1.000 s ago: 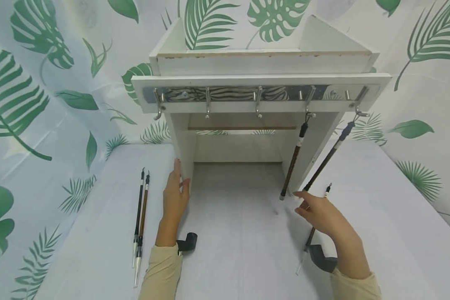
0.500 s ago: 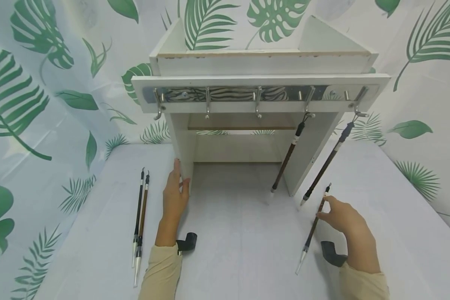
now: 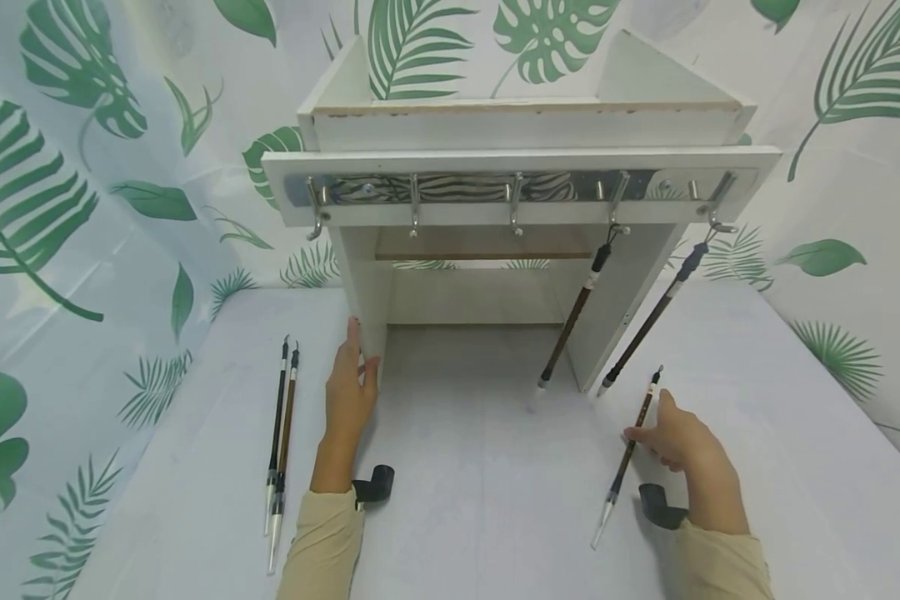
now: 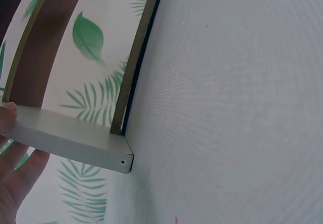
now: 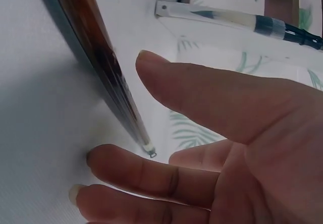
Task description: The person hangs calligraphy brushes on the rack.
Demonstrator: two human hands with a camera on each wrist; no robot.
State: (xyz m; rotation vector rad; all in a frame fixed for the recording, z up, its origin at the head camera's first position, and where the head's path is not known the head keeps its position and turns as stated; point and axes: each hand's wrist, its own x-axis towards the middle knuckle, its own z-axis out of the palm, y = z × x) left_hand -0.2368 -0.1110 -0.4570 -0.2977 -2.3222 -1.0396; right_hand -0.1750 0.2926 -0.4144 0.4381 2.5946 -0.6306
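Observation:
My left hand point(image 3: 348, 392) holds the left side panel point(image 4: 70, 138) of a white wooden stand point(image 3: 525, 129), thumb on its inner face and fingers along the outer one. My right hand point(image 3: 678, 437) is spread at a brown calligraphy brush point(image 3: 630, 446) lying on the table. Its thumb overlaps the shaft in the head view; in the right wrist view the brush point(image 5: 108, 57) passes in front of the parted thumb and fingers. Two more calligraphy brushes hang by loops from the stand's right hooks, an inner one point(image 3: 570, 321) and an outer one point(image 3: 652, 317).
A row of metal hooks point(image 3: 516, 204) runs along the stand's front rail; the three on the left bear nothing. Left of the stand, a black brush point(image 3: 277, 417) and a brown brush point(image 3: 288, 408) lie side by side on the white table point(image 3: 465, 500). Leaf-patterned cloth hangs behind.
My right hand has moved right and down, from beside the outer hanging brush to the brush on the table. The inner hanging brush has swung left. My left hand stays put.

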